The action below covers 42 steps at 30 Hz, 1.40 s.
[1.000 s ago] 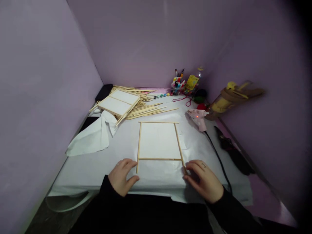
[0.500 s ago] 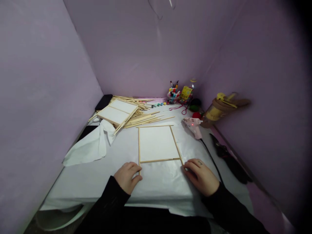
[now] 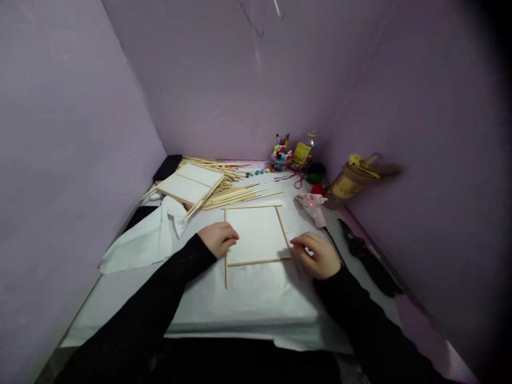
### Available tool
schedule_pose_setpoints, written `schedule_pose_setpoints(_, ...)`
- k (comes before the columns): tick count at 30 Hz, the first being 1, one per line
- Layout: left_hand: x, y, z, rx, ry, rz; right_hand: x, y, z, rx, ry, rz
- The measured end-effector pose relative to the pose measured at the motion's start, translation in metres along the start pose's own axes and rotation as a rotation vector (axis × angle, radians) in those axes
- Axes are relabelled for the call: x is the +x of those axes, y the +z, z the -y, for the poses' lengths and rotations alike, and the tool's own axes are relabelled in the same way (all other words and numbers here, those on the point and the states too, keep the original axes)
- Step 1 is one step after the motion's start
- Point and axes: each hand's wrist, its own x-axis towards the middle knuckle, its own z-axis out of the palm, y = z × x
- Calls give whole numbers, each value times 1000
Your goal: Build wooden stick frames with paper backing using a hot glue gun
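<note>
Both hands have moved away from the table's near edge and further up the frame [image 3: 256, 262], which has shifted slightly with them.

- Left hand [image 3: 220, 238]: on the upper half of the left stick [image 3: 226, 274], fingers curled together, tips on or just past the stick. Whether it grips cannot be told.
- Right hand [image 3: 318, 256]: at the near right corner, fingers bent and close together, tips touching the joint. Grip cannot be told.
- Frame: flat on the table [image 3: 256, 306] around a white sheet [image 3: 256, 234], between the hands. The left stick's long axis runs straight away from the person, its near end overhanging the cross stick.
- Glue gun [image 3: 311, 204]: just beyond the right hand, which is the nearer one.
- Stick pile [image 3: 236, 193]: beyond the frame.
</note>
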Motion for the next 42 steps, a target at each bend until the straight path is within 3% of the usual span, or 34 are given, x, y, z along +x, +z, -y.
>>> schedule_pose_setpoints(2, 19, 16, 15, -10, -36, 8, 0, 18, -7, 50, 12, -22)
schedule_pose_setpoints(5, 20, 30, 34, -13, -87, -67, -7, 29, -14, 126, 16, 28)
schedule_pose_setpoints(10, 6, 30, 54, -11, -174, -138, -10, 15, -19, 234, 104, 77)
schedule_pose_setpoints(13, 6, 28, 61, -76, -147, -158, -7, 10, -20, 256, 145, 114)
schedule_pose_setpoints(15, 5, 25, 61, -138, -66, -108, -6, 10, -19, 247, 141, 167)
schedule_pose_setpoints(19, 0, 20, 47, -229, 139, 159, -6, 12, -19, 208, 117, 228)
schedule_pose_setpoints(23, -5, 20, 30, -174, 197, 304, -7, 12, -21, 181, 103, 261)
schedule_pose_setpoints(42, -5, 29, 27, -217, 229, 290, -10, 14, -25, 147, 74, 340)
